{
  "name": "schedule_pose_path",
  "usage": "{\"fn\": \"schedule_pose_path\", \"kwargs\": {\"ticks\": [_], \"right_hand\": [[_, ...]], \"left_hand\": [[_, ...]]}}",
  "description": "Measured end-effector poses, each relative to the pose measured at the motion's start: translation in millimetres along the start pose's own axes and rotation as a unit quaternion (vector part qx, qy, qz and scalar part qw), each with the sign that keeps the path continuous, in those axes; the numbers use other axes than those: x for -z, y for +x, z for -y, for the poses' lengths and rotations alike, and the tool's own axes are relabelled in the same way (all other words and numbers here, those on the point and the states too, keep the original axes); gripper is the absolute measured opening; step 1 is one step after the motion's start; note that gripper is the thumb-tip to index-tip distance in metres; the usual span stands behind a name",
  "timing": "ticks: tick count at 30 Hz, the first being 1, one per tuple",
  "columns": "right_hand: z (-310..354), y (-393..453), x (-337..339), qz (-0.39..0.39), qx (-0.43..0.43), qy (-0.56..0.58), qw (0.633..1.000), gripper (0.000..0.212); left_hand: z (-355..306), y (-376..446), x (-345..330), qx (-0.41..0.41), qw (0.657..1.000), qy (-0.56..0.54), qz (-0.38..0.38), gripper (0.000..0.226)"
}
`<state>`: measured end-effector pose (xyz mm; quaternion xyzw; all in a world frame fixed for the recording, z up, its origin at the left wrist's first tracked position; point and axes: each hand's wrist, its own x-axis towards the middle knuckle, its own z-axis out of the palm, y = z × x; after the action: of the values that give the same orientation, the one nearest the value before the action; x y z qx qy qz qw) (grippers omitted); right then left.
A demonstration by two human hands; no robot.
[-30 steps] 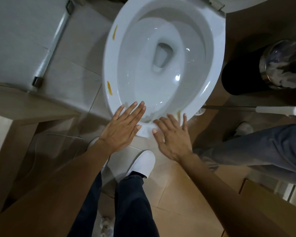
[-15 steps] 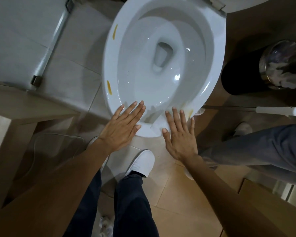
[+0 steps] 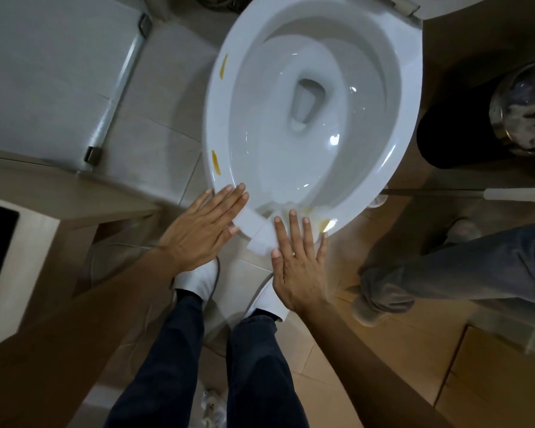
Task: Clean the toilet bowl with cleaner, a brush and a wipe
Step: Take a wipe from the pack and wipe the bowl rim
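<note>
Both hands lie flat, fingers extended, on the near rim of the white ceramic toilet bowl (image 3: 410, 97). The left hand (image 3: 203, 231) and right hand (image 3: 297, 261) press a white paper wipe (image 3: 258, 233) between them, grasping nothing.

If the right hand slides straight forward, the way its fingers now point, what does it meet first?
Most likely the smeared yellow stain on the toilet rim, just past the fingertips of the right hand. Beyond it, the rim drops into the bowl; depth is unclear.

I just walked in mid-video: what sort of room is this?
Almost certainly a small bathroom: a white toilet bowl seen from above, tiled floor, and a waste bin beside the toilet.
</note>
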<state>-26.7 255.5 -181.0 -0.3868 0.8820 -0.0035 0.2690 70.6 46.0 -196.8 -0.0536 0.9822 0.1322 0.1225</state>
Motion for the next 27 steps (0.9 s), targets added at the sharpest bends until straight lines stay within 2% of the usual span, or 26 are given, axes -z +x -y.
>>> {"fn": "schedule_pose_path", "kwargs": {"ticks": [7, 12, 16, 23, 27], "right_hand": [[41, 5, 1, -0.015, 0.013, 0.09, 0.996, 0.056], [12, 20, 11, -0.083, -0.088, 0.165, 0.979, 0.055], [-31, 50, 25, -0.111, -0.149, 0.132, 0.974, 0.054], [-86, 110, 58, -0.159, -0.191, 0.07, 0.966, 0.058], [-100, 133, 67, -0.182, -0.216, 0.051, 0.958, 0.063]], "left_hand": [[-9, -3, 4, 0.034, 0.999, -0.03, -0.004, 0.061], [-26, 0, 0, 0.061, 0.997, -0.037, -0.009, 0.062], [-47, 10, -4, 0.011, 1.0, -0.023, -0.017, 0.062], [-75, 39, -14, -0.06, 0.998, -0.023, -0.009, 0.056], [-73, 39, -22, -0.075, 0.997, -0.02, -0.002, 0.054]]}}
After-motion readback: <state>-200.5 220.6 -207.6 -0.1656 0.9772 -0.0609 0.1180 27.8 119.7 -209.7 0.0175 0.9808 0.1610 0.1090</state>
